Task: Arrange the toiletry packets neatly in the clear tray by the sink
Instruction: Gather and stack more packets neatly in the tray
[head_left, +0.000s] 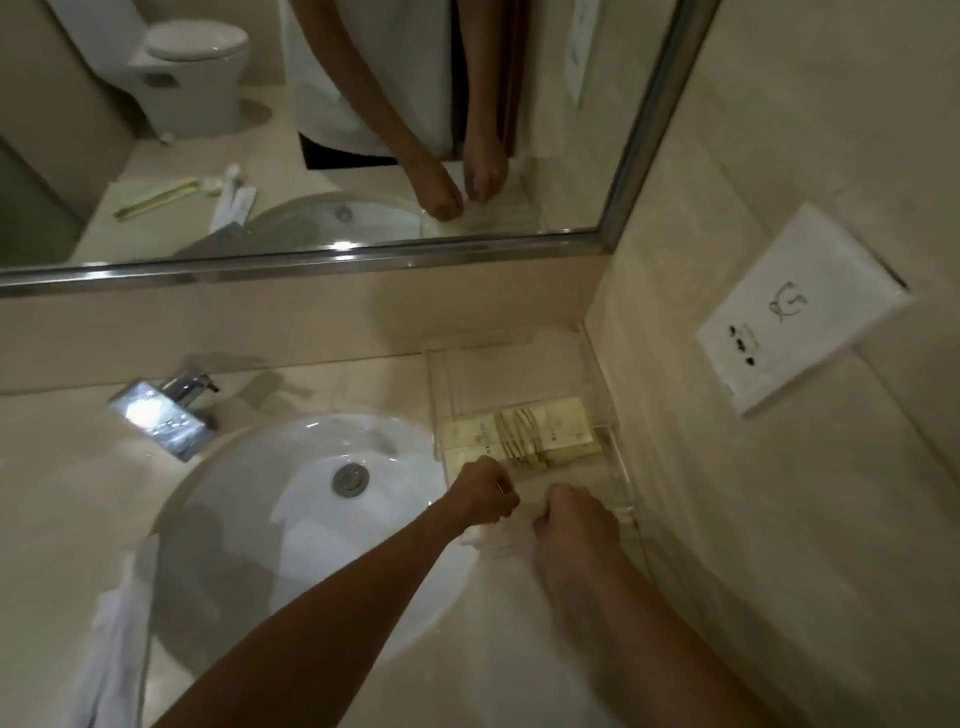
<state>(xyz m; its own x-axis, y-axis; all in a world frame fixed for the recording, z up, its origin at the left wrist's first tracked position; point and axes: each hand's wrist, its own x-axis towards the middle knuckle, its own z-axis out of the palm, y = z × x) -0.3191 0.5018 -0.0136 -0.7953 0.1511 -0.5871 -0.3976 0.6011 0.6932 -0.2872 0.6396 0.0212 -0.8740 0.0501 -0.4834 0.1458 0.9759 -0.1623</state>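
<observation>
A clear plastic tray (597, 374) stands on the counter in the corner, right of the sink. Several pale yellow-green toiletry packets (519, 431) lie side by side across its middle, some slightly overlapping. My left hand (485, 493) is at the tray's near left edge, fingers curled closed. My right hand (574, 522) is just right of it at the tray's near end, also curled. Something white and blurred (491, 540) shows below and between the two hands; I cannot tell which hand holds it or what it is.
A white round sink (291, 519) with a metal drain fills the centre, with a chrome tap (166, 415) behind it. A white cloth (111, 634) hangs over the counter's left front. A mirror (311, 130) spans the wall. A white socket plate (800, 306) is on the right wall.
</observation>
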